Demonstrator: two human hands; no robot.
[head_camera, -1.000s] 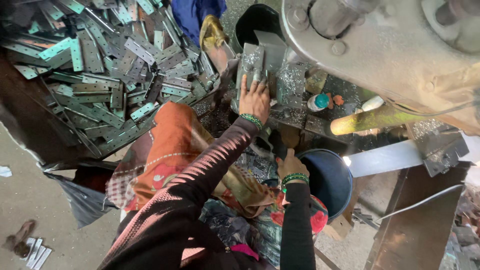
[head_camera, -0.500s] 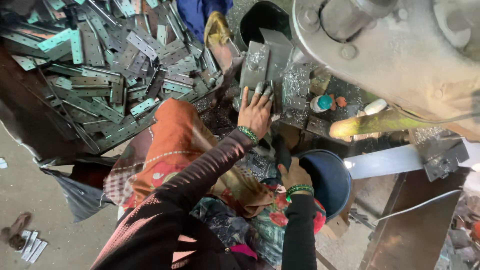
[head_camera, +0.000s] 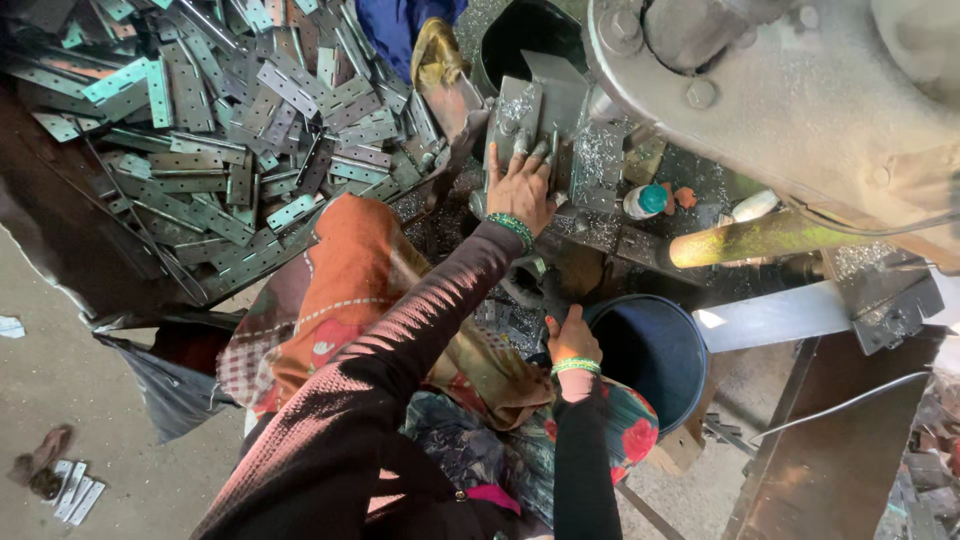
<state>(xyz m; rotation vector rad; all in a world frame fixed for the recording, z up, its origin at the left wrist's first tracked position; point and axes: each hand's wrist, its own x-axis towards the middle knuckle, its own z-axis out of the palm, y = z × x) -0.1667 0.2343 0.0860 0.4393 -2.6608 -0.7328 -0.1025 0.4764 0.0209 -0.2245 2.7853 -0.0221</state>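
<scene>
My left hand (head_camera: 522, 188) lies on a grey metal plate (head_camera: 520, 110) on the bed of a large press machine (head_camera: 800, 90), fingers stretched over the plate and holding it down. Metal shavings cover the bed around it. My right hand (head_camera: 570, 342) is curled into a fist beside the rim of a dark blue bucket (head_camera: 650, 350); whether it holds anything is hidden. Both wrists carry green bangles, and both arms are in dark knitted sleeves.
A big heap of flat grey hinge plates (head_camera: 220, 130) fills the upper left. A yellowish bar (head_camera: 750, 240) and a small bottle with a teal cap (head_camera: 645, 200) sit right of the plate. A black round tub (head_camera: 525, 40) stands behind. Concrete floor (head_camera: 60, 400) lies lower left.
My left hand stays on the plate with its fingers slid slightly further up. My right hand has sunk a little toward the bucket rim.
</scene>
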